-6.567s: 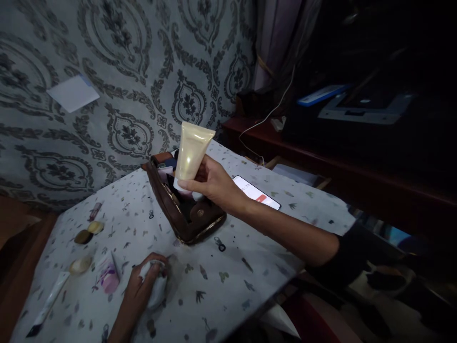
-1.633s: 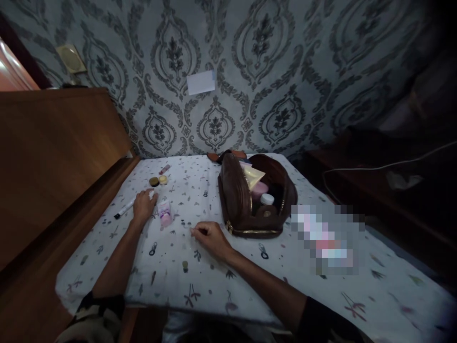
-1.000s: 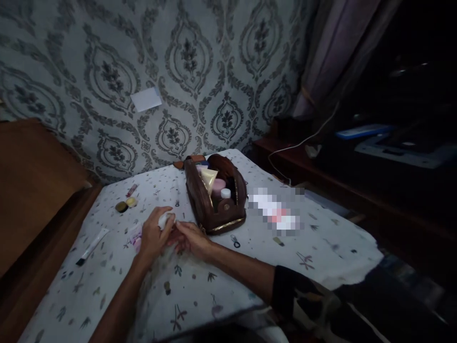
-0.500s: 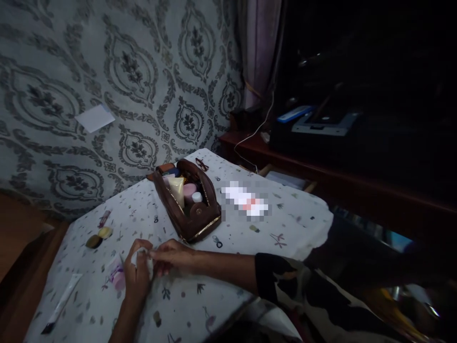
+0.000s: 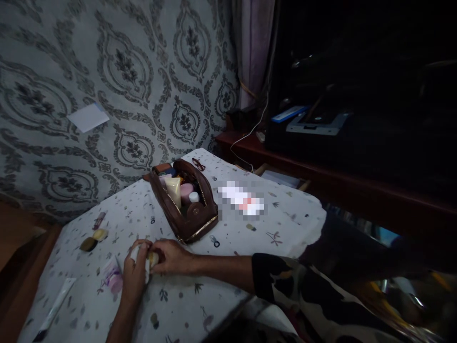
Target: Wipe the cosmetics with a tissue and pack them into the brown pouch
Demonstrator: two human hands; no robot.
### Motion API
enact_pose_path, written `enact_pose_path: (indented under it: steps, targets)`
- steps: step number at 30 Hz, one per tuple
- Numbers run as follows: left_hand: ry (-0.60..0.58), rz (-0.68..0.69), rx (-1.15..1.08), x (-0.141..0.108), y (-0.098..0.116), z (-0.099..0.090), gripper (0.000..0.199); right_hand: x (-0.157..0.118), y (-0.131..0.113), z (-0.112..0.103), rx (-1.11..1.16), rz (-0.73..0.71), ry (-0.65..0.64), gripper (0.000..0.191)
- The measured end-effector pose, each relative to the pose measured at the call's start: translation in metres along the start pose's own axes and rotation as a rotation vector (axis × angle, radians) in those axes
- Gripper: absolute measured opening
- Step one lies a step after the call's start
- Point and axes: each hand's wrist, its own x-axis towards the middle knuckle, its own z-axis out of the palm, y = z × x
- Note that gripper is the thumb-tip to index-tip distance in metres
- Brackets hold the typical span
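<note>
The left hand (image 5: 134, 269) is gripping a white wad (image 5: 147, 273) with its fingers curling round it; the right hand (image 5: 173, 257) is pinching a small yellowish piece, perhaps a lid (image 5: 153, 259), against the wad just above the table (image 5: 228, 238); a pink-and-white tube (image 5: 113, 276) is lying beside the left hand; 1 yellow disc (image 5: 100, 234) and 1 dark disc (image 5: 88, 244) are resting farther off; beyond the hands, a brown bag (image 5: 198, 226) is standing open, holding a cream tube (image 5: 173, 191).

Hands (image 5: 173, 257) at white item (image 5: 134, 253), open brown bag (image 5: 189, 227)
</note>
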Motion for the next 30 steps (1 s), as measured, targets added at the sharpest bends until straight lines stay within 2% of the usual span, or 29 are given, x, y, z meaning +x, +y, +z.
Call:
enact_pose_path:
  steps: [3, 7, 12, 19, 24, 30]
  targets:
    - [-0.057, 0.056, 0.032, -0.002, 0.000, 0.006, 0.045, -0.002, -0.001, 0.000, -0.250, -0.162, 0.070, 0.035]
    - [-0.088, 0.030, 0.027, -0.004, 0.000, 0.009, 0.051, -0.007, 0.003, 0.001, -0.340, -0.197, 0.073, 0.036]
    - [-0.074, -0.023, -0.061, -0.003, 0.002, 0.009, 0.053, -0.010, 0.002, 0.002, -0.277, -0.252, 0.128, 0.044]
    - [-0.114, -0.106, -0.286, -0.004, -0.001, 0.012, 0.057, -0.014, 0.001, 0.002, -0.280, -0.227, 0.171, 0.038]
    - [-0.131, -0.061, -0.398, -0.006, -0.006, 0.010, 0.054, -0.017, 0.000, 0.003, -0.294, -0.222, 0.139, 0.049]
    - [-0.142, -0.064, -0.440, -0.009, -0.008, 0.009, 0.049, -0.017, -0.003, 0.003, -0.220, -0.196, 0.141, 0.046]
